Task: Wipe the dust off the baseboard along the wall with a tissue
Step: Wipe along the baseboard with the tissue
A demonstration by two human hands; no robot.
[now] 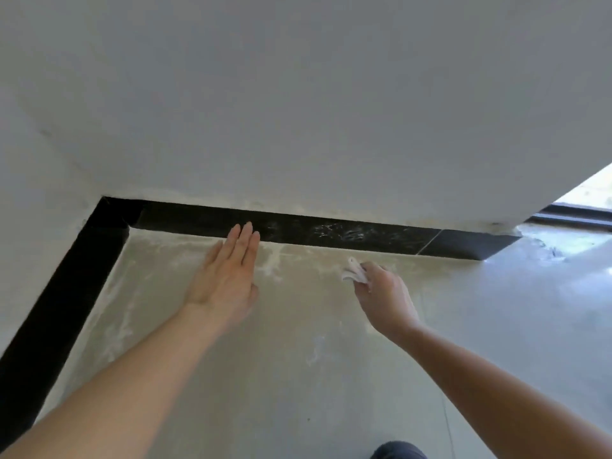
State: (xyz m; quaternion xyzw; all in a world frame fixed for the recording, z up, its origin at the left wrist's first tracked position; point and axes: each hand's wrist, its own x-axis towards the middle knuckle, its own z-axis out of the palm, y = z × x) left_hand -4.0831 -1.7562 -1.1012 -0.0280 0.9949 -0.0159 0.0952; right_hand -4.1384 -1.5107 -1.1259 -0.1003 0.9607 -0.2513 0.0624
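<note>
Four straight fingers of the left hand lie close together, their tips at the lower edge of the black baseboard; I cannot tell whether they touch it. That hand is flat, palm down, and holds nothing. The right hand has its fingers curled round a small crumpled tissue, which pokes out toward the baseboard but stays just short of it, over the floor. The baseboard runs lengthwise left to right along the foot of the white wall, from the corner at the left to the wall's end at the right. Pale dusty streaks mark its middle stretch. A second black strip runs from the corner back along the left wall.
</note>
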